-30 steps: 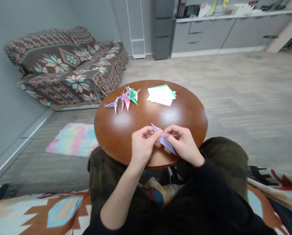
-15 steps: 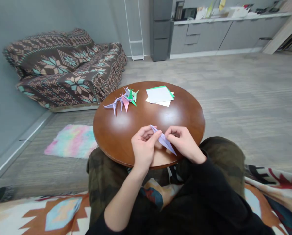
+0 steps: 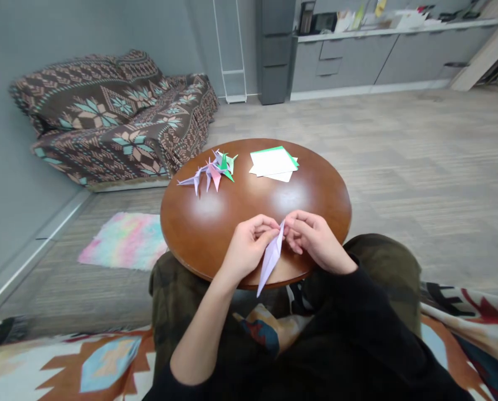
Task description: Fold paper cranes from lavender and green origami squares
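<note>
A folded lilac paper piece (image 3: 271, 259), long and pointed, hangs over the near edge of a round brown table (image 3: 215, 217). My left hand (image 3: 249, 248) pinches its upper part from the left. My right hand (image 3: 316, 240) pinches its top end from the right. The paper's tip points down toward my lap. Both hands are closed on it above the table's near rim.
Several finished paper cranes (image 3: 211, 169) in lilac, pink and green lie at the table's far left. A stack of square sheets (image 3: 273, 163) lies at the far middle. A patterned sofa (image 3: 111, 114) stands left, a pastel rug (image 3: 126, 239) on the floor, grey cabinets (image 3: 357, 55) behind.
The lilac paper has turned from lying slanted between my hands to hanging nearly upright, tip down. Both hands shifted slightly right and closer together at its top.
</note>
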The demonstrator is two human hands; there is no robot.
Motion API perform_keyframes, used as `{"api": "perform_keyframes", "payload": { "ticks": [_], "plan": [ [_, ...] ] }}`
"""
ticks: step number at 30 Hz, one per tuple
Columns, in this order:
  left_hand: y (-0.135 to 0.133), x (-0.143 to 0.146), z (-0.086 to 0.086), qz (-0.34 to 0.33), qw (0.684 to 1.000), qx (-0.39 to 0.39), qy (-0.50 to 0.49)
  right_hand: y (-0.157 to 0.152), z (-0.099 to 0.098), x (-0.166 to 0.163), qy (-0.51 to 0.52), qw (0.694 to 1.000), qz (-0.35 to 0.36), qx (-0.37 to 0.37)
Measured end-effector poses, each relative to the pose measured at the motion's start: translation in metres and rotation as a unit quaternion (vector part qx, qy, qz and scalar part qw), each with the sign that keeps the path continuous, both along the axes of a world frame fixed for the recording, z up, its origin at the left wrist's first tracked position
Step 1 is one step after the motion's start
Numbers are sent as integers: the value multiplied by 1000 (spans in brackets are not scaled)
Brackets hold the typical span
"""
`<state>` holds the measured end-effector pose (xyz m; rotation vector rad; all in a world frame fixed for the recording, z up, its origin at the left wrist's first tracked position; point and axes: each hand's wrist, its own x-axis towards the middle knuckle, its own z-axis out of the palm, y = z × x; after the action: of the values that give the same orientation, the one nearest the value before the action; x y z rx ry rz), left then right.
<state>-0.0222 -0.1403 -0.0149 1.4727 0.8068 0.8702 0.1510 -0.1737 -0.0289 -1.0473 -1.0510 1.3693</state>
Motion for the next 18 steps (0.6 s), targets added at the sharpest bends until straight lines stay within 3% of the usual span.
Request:
{"api": "perform_keyframes", "payload": {
  "ticks": [4,10,14,18],
  "plan": [
    [1,-3,1,-13,1000,4,18,1,-2,-1,6,1000,14,2],
    [9,-9,-5,-43,989,-127,-54,0,4,-1,0,999,9,51],
    [13,-10,-13,57,958,-205,-193,4,4,-2,83,987,-114,71],
    [7,-7,-17,120,946,-148,-262,8,1,-2,114,962,-227,104]
  ]
}}
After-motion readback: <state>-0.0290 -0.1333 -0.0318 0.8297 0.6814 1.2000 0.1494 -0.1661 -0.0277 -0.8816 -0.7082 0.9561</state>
